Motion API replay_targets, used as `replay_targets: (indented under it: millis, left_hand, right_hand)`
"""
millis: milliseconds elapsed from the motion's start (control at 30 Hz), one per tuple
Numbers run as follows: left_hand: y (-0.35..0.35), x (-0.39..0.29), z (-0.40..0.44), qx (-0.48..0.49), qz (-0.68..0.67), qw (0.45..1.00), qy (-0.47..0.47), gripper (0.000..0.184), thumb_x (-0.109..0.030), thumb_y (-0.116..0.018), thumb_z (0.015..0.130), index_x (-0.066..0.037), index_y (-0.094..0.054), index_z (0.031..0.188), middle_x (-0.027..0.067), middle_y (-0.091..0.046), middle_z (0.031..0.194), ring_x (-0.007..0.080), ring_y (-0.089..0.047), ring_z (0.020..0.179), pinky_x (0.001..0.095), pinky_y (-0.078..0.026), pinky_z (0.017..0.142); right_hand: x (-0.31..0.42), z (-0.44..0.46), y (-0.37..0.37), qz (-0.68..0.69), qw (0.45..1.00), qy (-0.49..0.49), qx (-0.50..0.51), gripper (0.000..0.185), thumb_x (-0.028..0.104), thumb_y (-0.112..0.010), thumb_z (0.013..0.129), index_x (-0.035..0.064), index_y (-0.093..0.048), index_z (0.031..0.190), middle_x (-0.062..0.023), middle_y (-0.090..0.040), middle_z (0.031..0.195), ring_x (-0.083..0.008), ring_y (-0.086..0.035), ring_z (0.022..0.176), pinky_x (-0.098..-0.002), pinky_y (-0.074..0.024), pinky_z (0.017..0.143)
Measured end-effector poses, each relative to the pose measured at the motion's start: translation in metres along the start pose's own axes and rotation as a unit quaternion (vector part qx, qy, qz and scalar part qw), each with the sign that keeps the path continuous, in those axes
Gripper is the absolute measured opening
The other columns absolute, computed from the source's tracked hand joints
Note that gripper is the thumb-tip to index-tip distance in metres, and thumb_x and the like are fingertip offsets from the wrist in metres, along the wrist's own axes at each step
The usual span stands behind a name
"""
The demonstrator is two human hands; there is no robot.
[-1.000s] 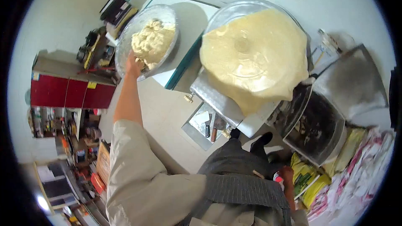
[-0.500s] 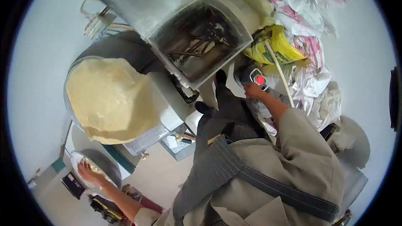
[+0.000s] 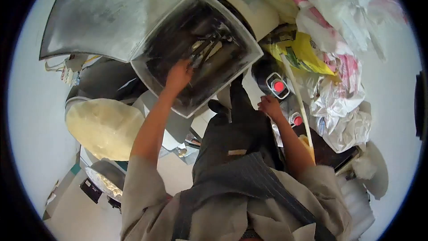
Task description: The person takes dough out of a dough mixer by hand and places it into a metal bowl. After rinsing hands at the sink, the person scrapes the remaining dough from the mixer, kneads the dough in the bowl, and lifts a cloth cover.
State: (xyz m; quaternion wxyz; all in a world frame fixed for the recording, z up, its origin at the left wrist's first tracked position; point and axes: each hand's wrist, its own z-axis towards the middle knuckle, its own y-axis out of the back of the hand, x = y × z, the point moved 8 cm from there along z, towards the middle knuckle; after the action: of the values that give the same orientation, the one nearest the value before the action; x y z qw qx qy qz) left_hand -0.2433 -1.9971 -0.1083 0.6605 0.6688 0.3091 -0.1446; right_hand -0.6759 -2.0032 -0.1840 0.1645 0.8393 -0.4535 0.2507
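Observation:
My left hand [image 3: 179, 77] reaches down into a deep open box [image 3: 255, 58] with pale rims and dark, smeared insides. Its fingers are extended beside dark stick-like tools [image 3: 206, 50] lying in there; no grip on them shows. My right hand [image 3: 269, 106] hangs by my right leg with fingers curled, and nothing shows in it. Just beyond it stands a dark bottle [image 3: 262, 73] with a red cap and a pale handle. A second red cap [image 3: 296, 119] sits below that, closer to my right forearm.
A cream-coloured round cover [image 3: 104, 129] lies at the left, above a bowl of pale stuff [image 3: 106, 184]. The box's large grey lid [image 3: 111, 13] leans back at upper left. A light stick [image 3: 299, 102], a yellow bag [image 3: 307, 53] and white plastic bags [image 3: 339, 93] crowd the right.
My left hand has left the bowl at lower left and moved up and right into the open box. My right hand has drawn slightly down from the bottle. The view has shifted.

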Motion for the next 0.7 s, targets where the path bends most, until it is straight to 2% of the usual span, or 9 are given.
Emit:
replay_targets:
  millis: [133,200,233,300,333,433,600,667,700]
  left_hand:
    - [-0.021,0.006,0.056,0.048,0.080,0.995,0.032,0.024,-0.013,-0.055,0.083,-0.007,-0.065,0.104,0.0200,-0.062,0.101,0.0403,-0.059,0.093,0.0476,-0.047,0.079]
    - [-0.032,-0.031,0.063,0.122,-0.062,0.982,0.127,0.024,-0.013,-0.053,0.083,-0.006,-0.065,0.103,0.0207,-0.063,0.097,0.0416,-0.060,0.090,0.0477,-0.048,0.079]
    - [-0.046,-0.042,0.049,0.125,-0.066,0.981,0.135,0.024,-0.013,-0.053,0.083,-0.006,-0.065,0.103,0.0207,-0.063,0.097,0.0416,-0.060,0.090,0.0477,-0.048,0.079]
    - [-0.071,-0.083,0.033,0.108,-0.011,0.991,-0.076,0.026,-0.015,-0.051,0.085,-0.006,-0.066,0.104,0.0203,-0.064,0.100,0.0406,-0.060,0.092,0.0475,-0.049,0.082]
    - [-0.083,-0.080,0.033,0.105,-0.010,0.992,-0.074,0.026,-0.015,-0.051,0.085,-0.006,-0.066,0.104,0.0203,-0.064,0.100,0.0406,-0.060,0.092,0.0475,-0.049,0.082]
    - [-0.125,-0.052,0.034,0.128,0.046,0.990,0.020,0.030,-0.024,-0.054,0.085,-0.009,-0.065,0.109,0.0206,-0.063,0.109,0.0384,-0.061,0.098,0.0450,-0.049,0.087]
    - [-0.173,0.038,0.038,0.040,-0.038,0.921,0.385,0.054,-0.043,-0.062,0.082,-0.010,-0.056,0.123,0.0182,-0.058,0.121,0.0356,-0.058,0.107,0.0445,-0.045,0.093]
    - [-0.208,0.071,0.032,0.027,-0.036,0.914,0.402,0.053,-0.043,-0.061,0.082,-0.010,-0.056,0.123,0.0182,-0.058,0.121,0.0354,-0.057,0.108,0.0448,-0.045,0.093]
    - [-0.217,0.085,0.035,0.011,-0.025,0.907,0.421,0.053,-0.043,-0.061,0.082,-0.010,-0.056,0.123,0.0182,-0.058,0.121,0.0353,-0.057,0.108,0.0450,-0.044,0.093]
  right_hand:
    - [0.001,-0.012,0.005,0.037,0.999,-0.030,-0.016,0.028,0.022,-0.050,0.094,-0.0029,-0.058,0.105,-0.0125,-0.065,0.083,-0.0175,-0.064,0.068,-0.0274,-0.0506,0.058]
    - [-0.011,-0.014,0.007,0.048,0.996,-0.075,-0.013,0.029,0.022,-0.050,0.095,-0.0020,-0.057,0.109,-0.0122,-0.065,0.085,-0.0171,-0.064,0.068,-0.0272,-0.0510,0.060]
    - [-0.020,-0.012,0.010,0.065,0.995,-0.073,-0.012,0.029,0.022,-0.050,0.094,-0.0019,-0.057,0.110,-0.0121,-0.065,0.086,-0.0170,-0.064,0.068,-0.0270,-0.0509,0.060]
    - [-0.019,0.000,0.013,0.079,0.994,-0.072,-0.007,0.030,0.023,-0.051,0.094,-0.0017,-0.056,0.111,-0.0121,-0.066,0.087,-0.0168,-0.064,0.069,-0.0269,-0.0508,0.060]
    - [-0.013,0.000,0.013,0.062,0.995,-0.078,-0.006,0.032,0.023,-0.051,0.095,-0.0020,-0.055,0.114,-0.0125,-0.066,0.089,-0.0176,-0.065,0.072,-0.0269,-0.0514,0.062]
    - [-0.002,0.007,0.014,0.037,0.995,-0.089,-0.002,0.034,0.023,-0.051,0.095,-0.0024,-0.053,0.118,-0.0128,-0.066,0.090,-0.0183,-0.066,0.074,-0.0271,-0.0519,0.064]
    - [0.006,0.009,0.018,0.048,0.997,-0.067,0.002,0.034,0.023,-0.052,0.095,-0.0025,-0.054,0.117,-0.0126,-0.066,0.089,-0.0178,-0.065,0.071,-0.0270,-0.0508,0.062]
    - [-0.005,-0.009,0.023,0.028,0.997,-0.075,-0.002,0.035,0.024,-0.053,0.095,-0.0022,-0.054,0.117,-0.0135,-0.066,0.089,-0.0192,-0.064,0.072,-0.0281,-0.0504,0.064]
    - [-0.029,-0.007,0.033,-0.031,0.999,-0.028,0.009,0.035,0.024,-0.053,0.094,-0.0025,-0.054,0.117,-0.0139,-0.066,0.090,-0.0198,-0.065,0.075,-0.0288,-0.0504,0.065]
